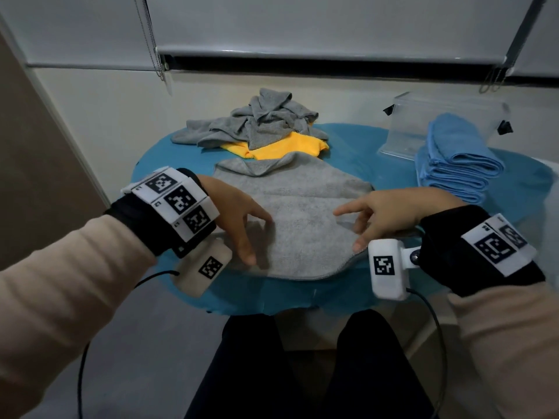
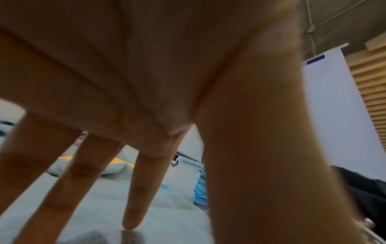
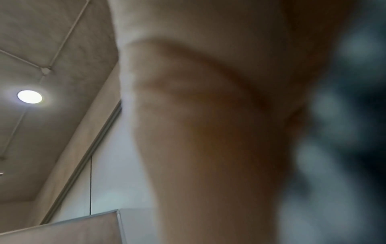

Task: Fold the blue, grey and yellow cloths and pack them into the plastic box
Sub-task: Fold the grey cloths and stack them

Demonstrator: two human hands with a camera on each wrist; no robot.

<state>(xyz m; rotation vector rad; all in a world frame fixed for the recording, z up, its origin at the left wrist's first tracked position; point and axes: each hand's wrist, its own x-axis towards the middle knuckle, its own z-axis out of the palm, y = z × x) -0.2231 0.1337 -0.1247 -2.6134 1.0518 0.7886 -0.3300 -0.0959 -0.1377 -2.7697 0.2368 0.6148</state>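
A grey cloth lies spread flat on the blue table in front of me. My left hand rests on its left side with fingers straight and spread, fingertips touching the fabric. My right hand lies over its right side, fingers extended and loosely spread. Behind it, a crumpled grey cloth lies over a yellow cloth. Folded blue cloths are stacked at the right, in front of the clear plastic box. The right wrist view shows only blurred skin and ceiling.
A wall and a window blind close off the far side of the table. Camera cables hang from both wrists. My legs are under the table's near edge.
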